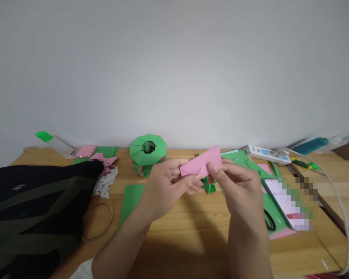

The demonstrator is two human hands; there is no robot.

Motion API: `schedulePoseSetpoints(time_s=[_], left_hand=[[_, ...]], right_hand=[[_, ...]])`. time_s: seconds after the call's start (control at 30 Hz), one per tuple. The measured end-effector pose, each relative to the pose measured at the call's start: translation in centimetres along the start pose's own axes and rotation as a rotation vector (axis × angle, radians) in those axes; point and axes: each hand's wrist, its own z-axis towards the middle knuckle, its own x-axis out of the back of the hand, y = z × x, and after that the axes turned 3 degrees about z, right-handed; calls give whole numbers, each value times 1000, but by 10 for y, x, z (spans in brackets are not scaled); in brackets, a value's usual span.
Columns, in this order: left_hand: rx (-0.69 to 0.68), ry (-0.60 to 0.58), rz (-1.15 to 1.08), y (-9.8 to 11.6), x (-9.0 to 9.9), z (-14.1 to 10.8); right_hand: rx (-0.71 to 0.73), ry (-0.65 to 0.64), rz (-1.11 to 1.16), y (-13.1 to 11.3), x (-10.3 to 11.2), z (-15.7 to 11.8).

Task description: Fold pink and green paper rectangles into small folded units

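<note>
A folded pink paper piece is held up above the table between both hands. My left hand pinches its lower left part, thumb in front and fingers behind. My right hand grips its right end, with the thumb pressed on the front face. Behind and left of the hands stands a round green folded-paper model with a hole in its top. Small green folded pieces show just beneath the fingers. Part of a green paper sheet lies under my left forearm.
Dark cloth covers the table's left side, beside pink folded pieces and white paper scraps. At right are a phone, green sheets, a power strip and a white cable. A plain wall rises behind.
</note>
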Motion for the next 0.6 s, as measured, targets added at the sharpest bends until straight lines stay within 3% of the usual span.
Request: schedulePoseSetpoints(time_s=[0.2,0.37,0.6], left_hand=[[-9,-11,21,0,1,1],[-99,-8,33,-1,0,-1],[-145,-125,141,5,-3,-2]], right_hand=[[-40,24,46,4,1,2],[-17,46,4,4,3,4],[-60,125,54,5,10,4]])
